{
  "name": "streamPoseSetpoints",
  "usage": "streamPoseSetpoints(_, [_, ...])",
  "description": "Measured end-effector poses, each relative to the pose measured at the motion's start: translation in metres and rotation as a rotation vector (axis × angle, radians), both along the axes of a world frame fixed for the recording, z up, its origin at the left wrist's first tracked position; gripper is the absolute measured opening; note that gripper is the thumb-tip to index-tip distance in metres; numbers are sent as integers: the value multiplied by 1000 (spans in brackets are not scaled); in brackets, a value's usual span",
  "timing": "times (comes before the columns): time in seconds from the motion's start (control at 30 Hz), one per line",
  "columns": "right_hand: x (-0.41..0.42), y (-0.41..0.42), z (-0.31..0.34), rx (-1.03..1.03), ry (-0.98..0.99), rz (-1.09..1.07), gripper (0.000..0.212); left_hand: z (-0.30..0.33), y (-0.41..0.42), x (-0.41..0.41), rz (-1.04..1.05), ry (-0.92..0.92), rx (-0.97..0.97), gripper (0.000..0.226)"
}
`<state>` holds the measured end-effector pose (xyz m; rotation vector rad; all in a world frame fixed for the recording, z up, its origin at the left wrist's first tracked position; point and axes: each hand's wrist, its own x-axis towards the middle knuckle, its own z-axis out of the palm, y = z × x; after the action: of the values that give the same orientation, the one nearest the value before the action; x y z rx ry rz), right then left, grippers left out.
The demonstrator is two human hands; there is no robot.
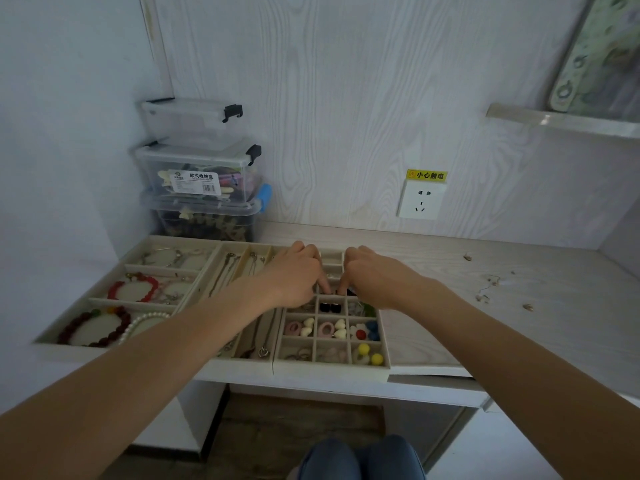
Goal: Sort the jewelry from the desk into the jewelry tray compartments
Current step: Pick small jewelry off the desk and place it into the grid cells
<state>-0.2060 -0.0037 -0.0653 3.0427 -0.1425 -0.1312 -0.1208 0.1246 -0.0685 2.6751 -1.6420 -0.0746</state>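
A beige jewelry tray (331, 369) with small square compartments sits at the desk's front edge; it holds earrings, heart studs, rings and coloured beads. My left hand (298, 276) and my right hand (372, 278) hover side by side over its middle rows, fingertips pinched down into one compartment above the black earrings (329, 307). What the fingertips hold is too small to tell. Loose small jewelry pieces (488, 288) lie on the desk to the right of the tray.
Two more beige trays lie left: one (114, 299) with red, dark and pearl bracelets, one (242, 268) with necklaces. Stacked clear storage boxes (199, 171) stand at the back left. A wall socket (420, 199) is behind. My knees (360, 459) show below the desk.
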Motion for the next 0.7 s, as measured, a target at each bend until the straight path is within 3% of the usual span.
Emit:
streamPoseSetpoints(0.3, [-7, -7, 4, 178, -38, -91, 39, 3, 6, -3, 63, 67, -76, 55])
streamPoseSetpoints(0.5, [-36, -31, 14, 267, -129, -213, 40, 15, -15, -19, 25, -22, -90, 33])
streamPoseSetpoints(0.7, [-73, -80, 11, 255, -215, -408, 39, 24, -75, -39, -16, 16, -165, 31])
